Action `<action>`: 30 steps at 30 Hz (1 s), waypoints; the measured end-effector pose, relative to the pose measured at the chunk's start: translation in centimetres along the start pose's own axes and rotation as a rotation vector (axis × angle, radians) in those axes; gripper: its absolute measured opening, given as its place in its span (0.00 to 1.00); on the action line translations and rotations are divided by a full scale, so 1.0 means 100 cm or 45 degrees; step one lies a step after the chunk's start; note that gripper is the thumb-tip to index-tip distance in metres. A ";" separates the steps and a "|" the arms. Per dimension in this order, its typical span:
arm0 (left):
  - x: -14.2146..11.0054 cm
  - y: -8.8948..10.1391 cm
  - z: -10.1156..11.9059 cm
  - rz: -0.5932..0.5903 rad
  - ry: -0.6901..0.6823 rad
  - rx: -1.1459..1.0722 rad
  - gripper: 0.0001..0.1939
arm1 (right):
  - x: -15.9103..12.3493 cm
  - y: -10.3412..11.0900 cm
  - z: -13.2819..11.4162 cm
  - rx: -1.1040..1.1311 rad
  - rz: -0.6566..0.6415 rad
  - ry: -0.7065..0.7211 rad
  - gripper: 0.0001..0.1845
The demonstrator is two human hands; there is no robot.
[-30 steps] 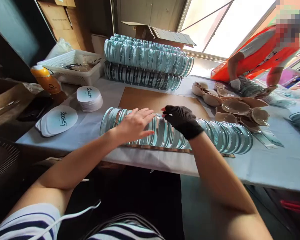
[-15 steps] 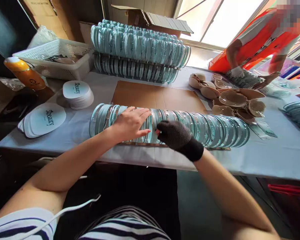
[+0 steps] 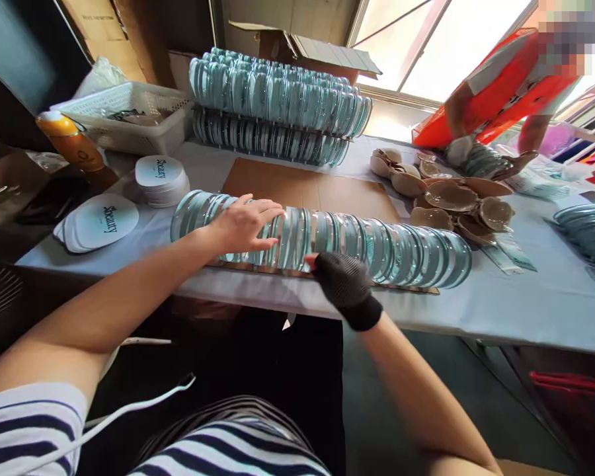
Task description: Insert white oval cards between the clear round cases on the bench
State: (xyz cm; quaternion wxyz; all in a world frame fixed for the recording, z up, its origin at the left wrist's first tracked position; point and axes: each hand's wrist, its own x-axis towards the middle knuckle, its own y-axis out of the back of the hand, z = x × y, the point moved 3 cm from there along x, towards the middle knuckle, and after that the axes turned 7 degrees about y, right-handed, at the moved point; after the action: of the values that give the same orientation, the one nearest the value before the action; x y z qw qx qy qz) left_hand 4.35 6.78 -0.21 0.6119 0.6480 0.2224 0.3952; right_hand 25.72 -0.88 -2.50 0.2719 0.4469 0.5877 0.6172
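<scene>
A long row of round clear plastic packs [image 3: 396, 248] with pale teal edges stands on edge across the table, on a strip of brown cardboard. My bare left hand [image 3: 245, 225] lies on top of the row, left of its middle, with fingers outstretched and thumb apart. My right hand [image 3: 342, 284], in a black fingerless-tipped glove, is at the front side of the row, near its middle. Its fingers are curled in; what they hold, if anything, is hidden. Behind the row lies a flat cardboard sheet [image 3: 307, 188].
Stacked rows of similar packs [image 3: 282, 99] stand at the back. Printed white cards [image 3: 102, 221], a white basket [image 3: 158, 132] and an orange bottle [image 3: 74, 145] are at the left. Beige cups [image 3: 451, 197] lie at right. Beyond them a person in an orange vest [image 3: 436, 125] handles packs.
The row has shifted slightly left. My right hand has come down from over the row to its front side, farther from my left hand, which still lies on the packs.
</scene>
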 end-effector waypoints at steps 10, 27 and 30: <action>0.035 -0.019 0.043 0.031 -0.025 0.042 0.37 | 0.162 0.022 0.077 -0.008 -0.676 0.078 0.24; 0.035 -0.020 0.039 -0.016 0.012 -0.016 0.36 | -0.028 -0.035 0.013 0.019 -0.015 0.115 0.12; 0.034 -0.019 0.038 -0.039 0.022 -0.021 0.35 | -0.051 -0.073 0.001 -0.083 -0.045 0.038 0.14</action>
State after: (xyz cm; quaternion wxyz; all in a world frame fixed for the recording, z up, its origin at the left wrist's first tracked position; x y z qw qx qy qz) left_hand 9.67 7.35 -1.04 0.6212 0.6361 0.2344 0.3931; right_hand 26.77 -4.04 -10.73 0.2886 0.4181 0.5790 0.6377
